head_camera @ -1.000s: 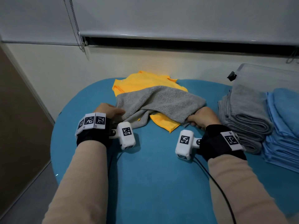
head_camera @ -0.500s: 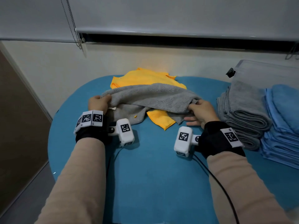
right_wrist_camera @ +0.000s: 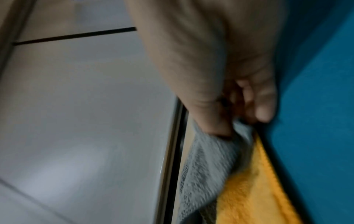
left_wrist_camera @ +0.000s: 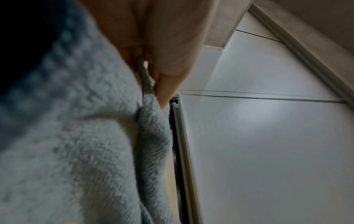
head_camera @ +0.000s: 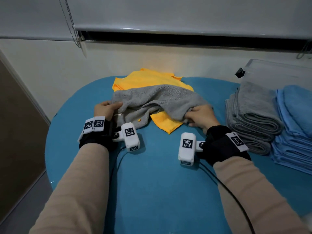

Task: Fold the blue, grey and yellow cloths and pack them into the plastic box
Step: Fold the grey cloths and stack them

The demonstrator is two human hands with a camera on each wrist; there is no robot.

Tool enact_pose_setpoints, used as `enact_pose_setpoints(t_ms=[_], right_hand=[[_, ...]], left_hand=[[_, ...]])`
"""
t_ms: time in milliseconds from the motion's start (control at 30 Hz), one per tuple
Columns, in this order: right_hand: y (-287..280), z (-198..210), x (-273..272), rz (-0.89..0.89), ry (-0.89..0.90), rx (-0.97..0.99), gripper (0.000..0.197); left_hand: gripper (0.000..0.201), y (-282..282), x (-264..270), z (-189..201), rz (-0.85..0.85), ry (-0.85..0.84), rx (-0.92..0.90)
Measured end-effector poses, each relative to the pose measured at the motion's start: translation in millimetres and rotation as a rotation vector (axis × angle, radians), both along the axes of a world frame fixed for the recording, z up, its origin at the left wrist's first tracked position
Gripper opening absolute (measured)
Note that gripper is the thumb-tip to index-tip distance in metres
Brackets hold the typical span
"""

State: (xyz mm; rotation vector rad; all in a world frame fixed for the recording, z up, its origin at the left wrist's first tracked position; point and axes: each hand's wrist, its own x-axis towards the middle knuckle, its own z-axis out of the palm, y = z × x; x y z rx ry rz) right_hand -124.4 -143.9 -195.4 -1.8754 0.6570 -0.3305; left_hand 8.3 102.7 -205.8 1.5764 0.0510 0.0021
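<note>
A grey cloth (head_camera: 157, 100) lies rumpled over a yellow cloth (head_camera: 148, 78) on the blue table (head_camera: 152, 183). My left hand (head_camera: 108, 108) pinches the grey cloth's left corner, and the left wrist view shows the fingers (left_wrist_camera: 162, 63) closed on the grey cloth (left_wrist_camera: 80, 136). My right hand (head_camera: 199, 115) pinches its right corner. In the right wrist view the thumb and fingers (right_wrist_camera: 264, 106) clamp the grey cloth (right_wrist_camera: 206, 163) just above the yellow cloth (right_wrist_camera: 252, 189). A clear plastic box (head_camera: 276, 73) stands at the far right.
Folded grey cloths (head_camera: 253, 119) and folded blue cloths (head_camera: 295, 125) are stacked at the table's right side in front of the box. A wall with a blind and its bead chain (head_camera: 70, 22) stands behind the table. Cables (head_camera: 228, 191) trail from both wrists.
Both hands lifted the grey cloth's near corners away from me and spread it wider across the yellow cloth. My left hand moved left and forward; the right shifted slightly.
</note>
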Motion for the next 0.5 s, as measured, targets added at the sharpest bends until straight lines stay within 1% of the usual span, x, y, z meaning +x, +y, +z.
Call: enact_pose_setpoints(t_ms=[67,167,267,333,400,433,500], right_hand=[[-7,-3,0,-0.175,-0.138,0.155,0.017],[-11,-4,-1,-0.291,-0.277,0.277,0.018],[-14,-2,-1,-0.434,-0.381,0.229,0.026],[-15,2,-2,-0.53,-0.405,0.178,0.033],[-15,5,-2,-0.562,-0.418,0.185,0.038],[-14,6,-3,-0.548,-0.415,0.176,0.039],[-12,11,-4,-0.515,-0.373,0.064,0.039]], left_hand=[[0.029,3,2,0,0.078,-0.011,-0.017],[0.031,5,5,-2,0.147,-0.019,-0.004],[0.032,6,8,-2,0.189,-0.011,0.037],[0.032,7,10,-1,0.204,-0.022,0.089],[0.034,7,10,-1,0.193,-0.065,0.186],[0.035,7,9,1,0.175,-0.098,0.249],[0.036,9,3,11,0.165,-0.166,0.304]])
